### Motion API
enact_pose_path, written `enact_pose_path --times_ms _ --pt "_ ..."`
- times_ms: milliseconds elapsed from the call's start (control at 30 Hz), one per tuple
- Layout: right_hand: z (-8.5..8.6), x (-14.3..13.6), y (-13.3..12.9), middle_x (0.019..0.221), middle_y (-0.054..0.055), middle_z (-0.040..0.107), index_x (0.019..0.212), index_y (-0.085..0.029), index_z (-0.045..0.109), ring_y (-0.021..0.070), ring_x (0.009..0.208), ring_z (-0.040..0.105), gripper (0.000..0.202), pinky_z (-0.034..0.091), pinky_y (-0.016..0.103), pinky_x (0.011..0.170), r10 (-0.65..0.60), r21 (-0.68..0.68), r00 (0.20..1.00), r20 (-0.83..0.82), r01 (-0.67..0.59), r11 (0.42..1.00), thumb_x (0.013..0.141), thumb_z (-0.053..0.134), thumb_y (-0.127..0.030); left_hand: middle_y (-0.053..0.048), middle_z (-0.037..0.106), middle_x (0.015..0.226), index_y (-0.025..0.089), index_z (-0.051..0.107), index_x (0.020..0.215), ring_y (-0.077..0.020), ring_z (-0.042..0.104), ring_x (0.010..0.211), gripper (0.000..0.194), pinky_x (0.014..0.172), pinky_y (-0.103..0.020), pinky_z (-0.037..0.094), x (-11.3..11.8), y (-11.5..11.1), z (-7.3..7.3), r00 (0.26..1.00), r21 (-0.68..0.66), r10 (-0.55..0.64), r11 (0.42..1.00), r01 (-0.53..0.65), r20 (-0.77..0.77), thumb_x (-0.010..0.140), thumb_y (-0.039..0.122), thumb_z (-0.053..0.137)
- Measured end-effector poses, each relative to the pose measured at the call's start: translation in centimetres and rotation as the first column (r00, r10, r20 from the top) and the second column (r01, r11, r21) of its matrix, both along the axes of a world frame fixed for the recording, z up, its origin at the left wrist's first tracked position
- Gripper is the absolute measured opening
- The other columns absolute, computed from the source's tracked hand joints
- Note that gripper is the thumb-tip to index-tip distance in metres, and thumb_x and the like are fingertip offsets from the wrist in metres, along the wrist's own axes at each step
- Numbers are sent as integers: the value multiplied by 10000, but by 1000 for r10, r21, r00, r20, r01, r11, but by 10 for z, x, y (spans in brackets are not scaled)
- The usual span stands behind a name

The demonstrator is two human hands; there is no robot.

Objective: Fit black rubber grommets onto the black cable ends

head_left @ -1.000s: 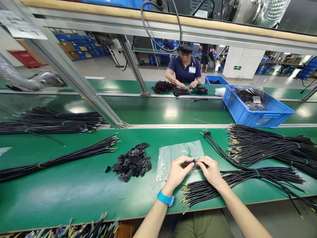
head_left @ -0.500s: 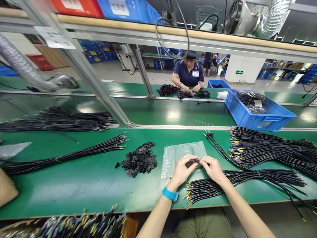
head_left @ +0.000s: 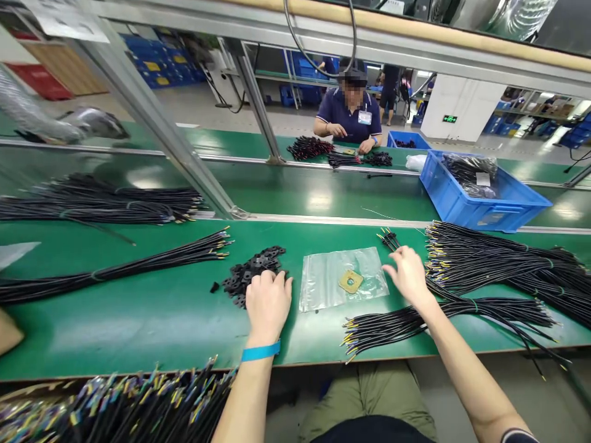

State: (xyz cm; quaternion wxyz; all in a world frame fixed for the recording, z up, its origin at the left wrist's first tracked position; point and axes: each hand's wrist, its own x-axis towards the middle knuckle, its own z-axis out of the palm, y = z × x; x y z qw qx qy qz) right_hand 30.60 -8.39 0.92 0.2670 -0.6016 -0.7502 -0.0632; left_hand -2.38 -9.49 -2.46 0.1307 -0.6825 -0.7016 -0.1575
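Observation:
My left hand (head_left: 268,301), with a blue band at the wrist, reaches over the near right side of a pile of small flat black pieces with holes (head_left: 249,271). Its fingers bend down slightly apart, their tips partly hidden, and I see nothing held. My right hand (head_left: 409,277) is above a few black cables (head_left: 390,239) that have black pieces near their yellow-tipped ends. Its thumb and fingers are spread. Between my hands lies a clear plastic bag (head_left: 318,286) with a yellowish square plate with a round hole (head_left: 351,282) on it.
A cable bundle (head_left: 392,326) lies near the table's front edge, and a larger one (head_left: 480,258) at right. More cables (head_left: 138,267) lie at left. A blue bin (head_left: 489,212) stands behind. Across the line, a co-worker (head_left: 351,117) handles cables. Metal posts (head_left: 170,135) rise at left.
My hands, together over the bag with a small dark piece, have parted. The left moved to the black pile, the right to the cables. The yellowish plate is uncovered. The view tilted down.

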Motion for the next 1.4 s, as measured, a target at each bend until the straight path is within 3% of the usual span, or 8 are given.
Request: enact_pose_path --times_ms 133,233,367,467,667,967,1167,1400 --pt "-10 -22 -58 838 39 640 894 -217 707 193 809 613 152 470 292 716 352 -286 930 -108 -368 885 840 716 -359 -172 605 946 128 716 947 -319 515 897 355 718 -410 376 4 -2 -3 1000 7 -20 1000 20 8 931 301 406" --pt "-15 -28 -75 797 19 640 850 -222 706 174 805 619 86 468 265 713 428 -342 893 -142 -450 825 850 711 -307 -174 604 978 132 713 971 -318 512 908 358 723 -413 372 4 -2 -4 999 28 -36 999 34 41 933 304 402" --pt "-18 -24 -72 763 26 638 810 -198 685 160 769 611 174 467 250 712 486 -289 868 -103 -494 820 926 610 -303 -166 610 994 117 699 1037 -300 516 901 368 745 -409 383 2 -3 -8 998 70 -50 996 47 43 931 294 394" --pt "-20 -22 -66 780 40 649 872 -194 673 159 729 610 225 464 250 682 462 -219 883 -84 -469 856 981 508 -301 -155 617 990 119 706 991 -287 518 889 373 749 -392 390 2 -5 -10 997 83 -68 994 65 41 941 281 374" --pt "-24 -28 -43 853 46 687 984 -200 689 164 761 637 220 467 250 701 230 -48 903 -361 -265 963 983 481 -273 -143 610 955 140 697 880 -275 513 853 355 702 -366 393 4 -10 -9 995 62 -86 995 83 50 939 239 361" --pt "-45 -34 -18 784 30 663 912 -204 735 153 709 618 165 443 241 660 182 -47 938 -296 -204 978 928 571 -210 -184 624 988 58 650 1118 -294 507 863 383 745 -391 403 5 -8 -12 997 53 -50 998 47 57 938 237 363" --pt "-42 -41 -17 817 36 654 961 -198 719 153 748 603 185 417 242 671 224 -127 975 -8 -223 967 957 533 -200 -151 606 977 96 665 1127 -266 532 864 360 715 -367 418 6 -6 -15 990 66 -11 998 2 143 922 241 407" --pt "-38 -46 -20 850 67 645 917 -163 686 186 784 586 204 392 274 654 261 -248 910 321 -185 951 955 488 -126 -98 584 953 158 693 1062 -222 560 836 289 654 -309 406 5 -6 -14 962 105 -4 994 -25 272 882 257 491"
